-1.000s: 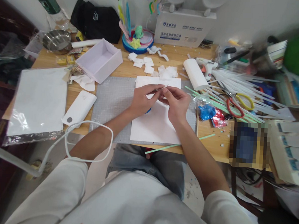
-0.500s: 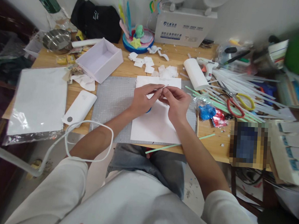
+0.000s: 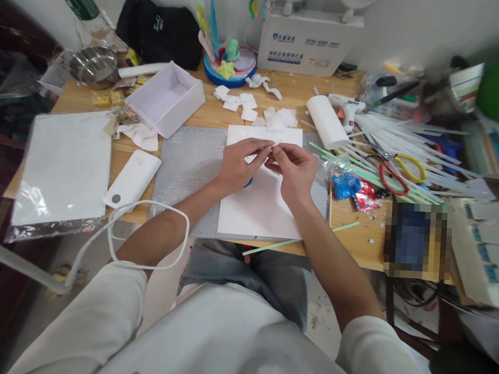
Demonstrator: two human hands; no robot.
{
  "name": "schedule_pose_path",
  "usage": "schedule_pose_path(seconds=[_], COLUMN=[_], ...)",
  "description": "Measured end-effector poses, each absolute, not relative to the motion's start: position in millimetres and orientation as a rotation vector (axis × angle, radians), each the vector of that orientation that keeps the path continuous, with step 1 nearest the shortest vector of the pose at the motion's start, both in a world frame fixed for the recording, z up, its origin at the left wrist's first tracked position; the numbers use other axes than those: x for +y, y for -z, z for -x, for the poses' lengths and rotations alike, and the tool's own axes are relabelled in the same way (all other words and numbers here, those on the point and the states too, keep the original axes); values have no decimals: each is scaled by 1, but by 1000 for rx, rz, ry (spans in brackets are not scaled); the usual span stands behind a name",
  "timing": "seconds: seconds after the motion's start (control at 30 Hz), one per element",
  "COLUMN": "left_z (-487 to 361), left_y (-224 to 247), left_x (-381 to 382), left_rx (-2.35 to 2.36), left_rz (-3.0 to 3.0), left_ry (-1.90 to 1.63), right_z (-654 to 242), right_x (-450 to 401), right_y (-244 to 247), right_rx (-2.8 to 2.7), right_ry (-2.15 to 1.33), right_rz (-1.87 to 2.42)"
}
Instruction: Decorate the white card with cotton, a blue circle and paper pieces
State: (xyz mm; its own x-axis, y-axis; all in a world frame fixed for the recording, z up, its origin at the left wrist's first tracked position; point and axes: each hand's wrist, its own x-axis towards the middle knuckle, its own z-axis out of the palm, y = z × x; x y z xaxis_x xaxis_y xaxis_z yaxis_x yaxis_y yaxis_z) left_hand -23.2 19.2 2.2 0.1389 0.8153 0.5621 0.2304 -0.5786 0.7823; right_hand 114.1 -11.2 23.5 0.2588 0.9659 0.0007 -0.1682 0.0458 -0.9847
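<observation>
My left hand (image 3: 239, 161) and my right hand (image 3: 294, 170) meet above a white sheet of paper (image 3: 260, 212) in the middle of the desk. Thumbs and fingertips of both are pinched together around a small whitish piece (image 3: 277, 144), mostly hidden by the fingers, so its kind does not show. Under the sheet lies a grey cutting mat (image 3: 183, 167). Something blue (image 3: 248, 182) peeks out beneath my left hand. Just beyond the sheet are several small white squares (image 3: 249, 103) and thin crumpled white pieces (image 3: 280, 119).
To the left are a lilac open box (image 3: 166, 101), a white power bank (image 3: 133, 178) and a plastic-wrapped pack (image 3: 66, 166). On the right lie a white roll (image 3: 327, 123), a glue gun (image 3: 346, 111), scissors (image 3: 394, 175) and glue sticks (image 3: 406, 142). A white cable (image 3: 186, 239) loops over my left forearm.
Both hands keep almost the same pinched pose over the paper. The whole view has shifted very slightly; nothing on the desk has visibly moved.
</observation>
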Motion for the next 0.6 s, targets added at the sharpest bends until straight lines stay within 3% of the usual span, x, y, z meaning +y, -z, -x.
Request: schedule_pose_path(seconds=[0.6], left_z=[24], left_y=[-5], left_x=[18], left_rx=[1036], left_rz=[-2021], left_ry=[-1462], right_z=[-114], right_x=[-12], right_y=[-24], right_rx=[-918], right_ry=[-1036], right_rz=[1183])
